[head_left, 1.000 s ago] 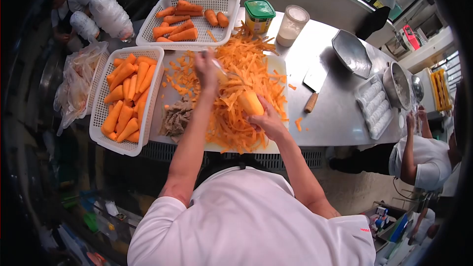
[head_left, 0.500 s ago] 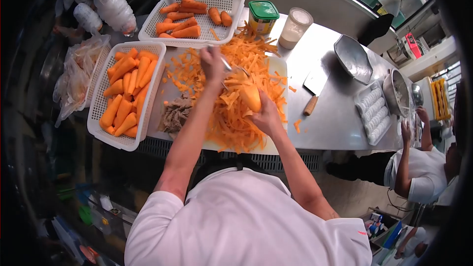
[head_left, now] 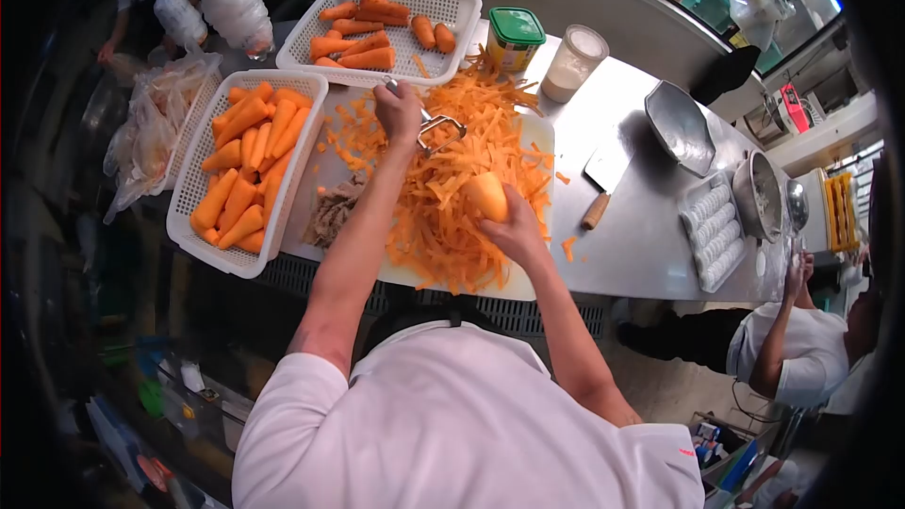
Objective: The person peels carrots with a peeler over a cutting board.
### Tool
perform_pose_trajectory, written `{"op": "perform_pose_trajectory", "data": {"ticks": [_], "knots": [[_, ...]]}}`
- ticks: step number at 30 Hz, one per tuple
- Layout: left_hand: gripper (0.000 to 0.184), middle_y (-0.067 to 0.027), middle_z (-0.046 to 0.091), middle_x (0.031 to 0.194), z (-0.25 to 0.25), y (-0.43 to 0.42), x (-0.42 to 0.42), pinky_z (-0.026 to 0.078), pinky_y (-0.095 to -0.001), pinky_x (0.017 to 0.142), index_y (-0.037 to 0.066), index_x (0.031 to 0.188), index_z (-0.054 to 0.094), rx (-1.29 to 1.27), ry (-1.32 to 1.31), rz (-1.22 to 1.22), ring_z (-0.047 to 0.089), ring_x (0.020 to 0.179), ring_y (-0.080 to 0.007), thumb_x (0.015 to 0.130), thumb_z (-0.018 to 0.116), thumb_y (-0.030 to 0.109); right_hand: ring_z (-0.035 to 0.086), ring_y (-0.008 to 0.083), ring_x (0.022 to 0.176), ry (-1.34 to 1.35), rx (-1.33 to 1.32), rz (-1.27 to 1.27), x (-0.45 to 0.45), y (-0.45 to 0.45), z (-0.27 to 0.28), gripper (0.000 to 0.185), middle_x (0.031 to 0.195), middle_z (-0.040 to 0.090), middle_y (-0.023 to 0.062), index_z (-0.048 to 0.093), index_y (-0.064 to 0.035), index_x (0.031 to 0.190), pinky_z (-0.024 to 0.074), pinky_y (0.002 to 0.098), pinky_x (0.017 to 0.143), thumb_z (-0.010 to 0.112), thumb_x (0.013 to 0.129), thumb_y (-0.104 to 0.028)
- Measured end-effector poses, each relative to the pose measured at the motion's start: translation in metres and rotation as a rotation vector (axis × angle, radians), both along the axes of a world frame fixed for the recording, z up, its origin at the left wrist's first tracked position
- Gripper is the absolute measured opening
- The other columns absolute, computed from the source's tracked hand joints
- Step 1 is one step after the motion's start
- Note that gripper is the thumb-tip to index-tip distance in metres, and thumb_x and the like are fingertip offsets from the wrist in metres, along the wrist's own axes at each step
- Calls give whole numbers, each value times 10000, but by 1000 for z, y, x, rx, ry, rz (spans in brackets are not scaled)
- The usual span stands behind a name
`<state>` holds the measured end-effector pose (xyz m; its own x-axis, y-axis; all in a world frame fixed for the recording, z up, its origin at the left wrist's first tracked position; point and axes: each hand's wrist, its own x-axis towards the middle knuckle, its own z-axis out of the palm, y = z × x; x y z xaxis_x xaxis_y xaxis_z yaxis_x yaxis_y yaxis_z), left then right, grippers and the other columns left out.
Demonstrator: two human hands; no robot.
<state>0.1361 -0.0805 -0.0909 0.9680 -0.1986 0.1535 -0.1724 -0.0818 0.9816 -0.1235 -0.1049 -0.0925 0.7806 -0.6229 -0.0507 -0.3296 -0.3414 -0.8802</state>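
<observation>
My left hand (head_left: 399,113) is closed round the handle of a metal peeler (head_left: 441,133), whose head points right above a large heap of orange peelings (head_left: 443,217). My right hand (head_left: 516,226) grips a peeled carrot (head_left: 485,196) over the same heap, its rounded end facing up and left. Peeler and carrot are apart. Beneath the peelings lies a white cutting board (head_left: 538,137). At the left, a white basket (head_left: 306,165) holds several peeled carrots (head_left: 243,193). Another white basket (head_left: 458,14) behind holds several darker carrots (head_left: 368,57).
A brown cloth (head_left: 332,212) lies beside the board. Behind stand a green-lidded tub (head_left: 515,38) and a clear container (head_left: 573,63). To the right are a cleaver (head_left: 603,170), a metal tray (head_left: 679,127), a white tray (head_left: 713,231) and a bowl (head_left: 757,196). A co-worker (head_left: 792,349) stands right.
The peeler has come away from the carrot, and its head is now clear to see. The carrot is tilted more upright in my right hand. The whole view has shifted slightly.
</observation>
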Motion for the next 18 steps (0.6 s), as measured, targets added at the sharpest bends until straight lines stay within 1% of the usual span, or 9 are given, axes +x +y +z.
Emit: {"op": "perform_pose_trajectory", "data": {"ticks": [2,4,5,7,9,11,13,15,18], "knots": [[282,-122,603,647,15,15,-5,494,-362,510,7,885,452,-12,84,-17,622,509,-221,977,538,259,665,330,859,-44,255,-2,-4,5,4,469,910,669,146,496,-9,1170,520,437,740,725,766,-76],[296,-114,599,638,34,18,-28,486,-366,509,17,879,427,-160,119,-182,627,510,-218,978,540,272,627,193,743,-304,1039,-40,-1,8,41,634,868,631,69,354,-69,1369,496,359,597,687,830,-41],[296,-114,599,638,33,15,-44,486,-366,509,17,879,427,-164,120,-185,627,510,-218,978,540,272,627,193,743,-304,1034,-42,1,6,33,634,868,631,69,354,-69,1369,496,359,597,687,830,-41],[290,-100,590,622,17,6,-70,485,-357,507,19,879,423,-123,17,-357,630,519,-212,984,530,267,562,131,620,-159,902,116,10,5,11,790,860,600,68,193,-112,1475,429,282,513,659,848,6],[277,-84,588,615,-3,4,-54,482,-350,497,26,883,429,-61,-76,-329,630,519,-208,987,525,264,513,106,549,-176,892,81,8,14,8,797,848,575,49,208,-114,1492,391,260,486,659,842,-20],[277,-87,594,623,-8,13,-11,480,-357,502,38,873,437,-69,112,-29,636,525,-219,982,539,270,514,103,554,-67,774,79,1,15,22,739,842,580,46,275,-96,1465,404,263,488,651,830,-56],[270,-90,593,634,-5,8,-10,486,-374,522,36,885,436,-179,261,-30,624,514,-231,983,532,269,508,98,562,-85,698,74,5,13,27,718,837,569,36,300,-97,1459,404,261,496,657,837,-65],[249,-96,586,662,-16,-1,-46,494,-379,534,15,916,437,-124,-35,-251,605,516,-229,994,502,242,502,94,570,-82,642,64,3,20,25,698,833,558,26,326,-98,1454,404,259,503,663,844,-73],[260,-102,582,677,-7,2,-30,483,-377,521,26,906,437,-118,61,-94,608,541,-219,985,530,256,527,99,606,-42,541,71,7,21,21,647,903,580,41,384,-73,1410,433,256,533,667,828,-75]]}}
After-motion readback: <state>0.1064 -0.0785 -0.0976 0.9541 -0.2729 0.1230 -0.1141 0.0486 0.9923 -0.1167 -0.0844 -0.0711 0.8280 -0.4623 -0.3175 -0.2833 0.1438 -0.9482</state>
